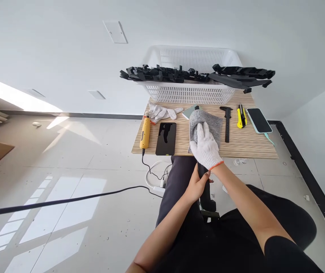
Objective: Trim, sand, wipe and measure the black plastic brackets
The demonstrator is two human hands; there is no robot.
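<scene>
My right hand [205, 146] wears a white knit glove and rests on a grey cloth [211, 125], its fingers curled into the fabric near the front edge of a small wooden table [244, 146]. My bare left hand [197, 185] is below the table edge, fingers wrapped round a long black plastic part [206, 195] that runs from under the cloth down to my lap. A spare white glove [162, 112] lies at the back left of the table.
A white mesh basket [191, 93] at the back carries long black plastic parts [165, 74]. On the table lie a yellow rotary tool [145, 132], a dark phone [166, 138], a black caliper [227, 123], a yellow utility knife [241, 116] and a second phone [259, 120]. Cables [66, 201] cross the floor.
</scene>
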